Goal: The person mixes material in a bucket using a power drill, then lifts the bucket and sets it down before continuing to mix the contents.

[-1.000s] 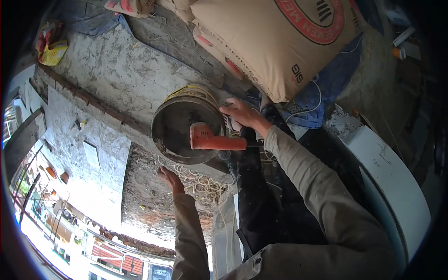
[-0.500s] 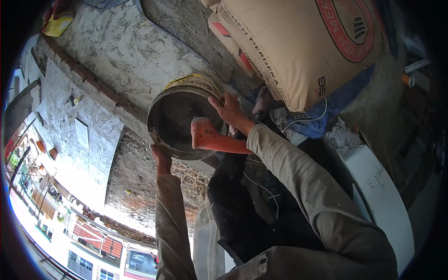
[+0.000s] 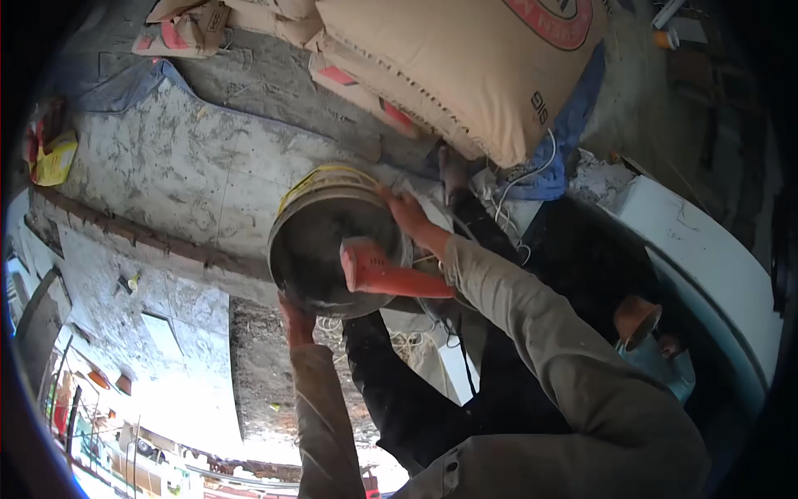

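Observation:
A round bucket (image 3: 287, 274) with grey residue on its walls is between my hands, its mouth turned up toward me. My left hand (image 3: 298, 320) grips its near left rim, the fingers partly hidden behind the wall. On the opposite side, my right hand (image 3: 409, 218) is closed over the rim. A yellow handle (image 3: 332, 169) arches along the bucket's far edge. Inside the mouth sits the body of a red power drill (image 3: 378, 270); its handle juts out over the rim below my right hand. Grey material darkens the bucket's inside, where the drill's lower end is hidden.
Big brown cement bags (image 3: 440, 75) are stacked on a blue tarp (image 3: 573, 125) beyond the bucket. A white cable (image 3: 553, 154) runs down beside them. At right are a white curved slab (image 3: 698, 241) and an orange pot (image 3: 637, 320). A yellow packet (image 3: 55, 162) lies far left.
My view has swung, so the cement bags sit higher and further left, and the orange pot has come into sight. Both hands keep hold of the bucket, which appears slightly lower.

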### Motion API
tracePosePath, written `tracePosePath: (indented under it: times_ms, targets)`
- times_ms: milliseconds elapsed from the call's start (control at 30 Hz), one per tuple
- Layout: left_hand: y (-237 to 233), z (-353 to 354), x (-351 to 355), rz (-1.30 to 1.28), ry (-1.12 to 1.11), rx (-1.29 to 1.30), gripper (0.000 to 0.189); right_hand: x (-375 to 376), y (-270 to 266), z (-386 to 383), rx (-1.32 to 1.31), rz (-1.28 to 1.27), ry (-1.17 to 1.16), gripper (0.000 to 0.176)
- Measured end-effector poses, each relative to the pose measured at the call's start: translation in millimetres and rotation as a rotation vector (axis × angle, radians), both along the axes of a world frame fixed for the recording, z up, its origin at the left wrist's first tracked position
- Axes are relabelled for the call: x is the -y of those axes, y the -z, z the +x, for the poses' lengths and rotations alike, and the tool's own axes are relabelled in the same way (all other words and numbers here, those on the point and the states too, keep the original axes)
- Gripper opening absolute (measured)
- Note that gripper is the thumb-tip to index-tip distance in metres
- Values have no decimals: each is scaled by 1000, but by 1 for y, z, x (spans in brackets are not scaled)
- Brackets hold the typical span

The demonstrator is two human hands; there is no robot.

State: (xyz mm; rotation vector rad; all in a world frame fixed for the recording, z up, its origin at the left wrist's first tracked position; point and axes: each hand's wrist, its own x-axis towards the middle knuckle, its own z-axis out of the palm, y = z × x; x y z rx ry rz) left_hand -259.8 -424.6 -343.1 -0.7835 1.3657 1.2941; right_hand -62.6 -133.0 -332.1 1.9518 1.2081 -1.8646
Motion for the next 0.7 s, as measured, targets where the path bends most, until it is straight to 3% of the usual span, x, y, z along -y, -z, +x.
tracePosePath:
  times_ms: [33,67,167,267,367,500,600,700]
  targets:
    - [-4,-10,-29,3,73,14,53,-9,9,-4,25,-17,84,81]
    - [-18,-10,-51,-43,-103,89,55,-5,20,-2,107,-1,26,94]
    - [-8,-11,-43,-80,-30,66,57,-5,-1,-8,256,-19,60,85]
    - [-12,-10,-50,88,-77,140,49,8,35,9,20,59,51,74]
    - [-8,-13,-46,-1,-30,67,48,17,35,9,-103,98,169,63]
    - [-7,-18,-41,-86,27,49,46,22,33,7,-146,24,205,53]
    - [0,-20,-39,-62,58,38,55,19,28,1,-117,152,269,54]
    - [-4,-20,-38,-191,23,13,46,18,29,3,-98,157,181,50]
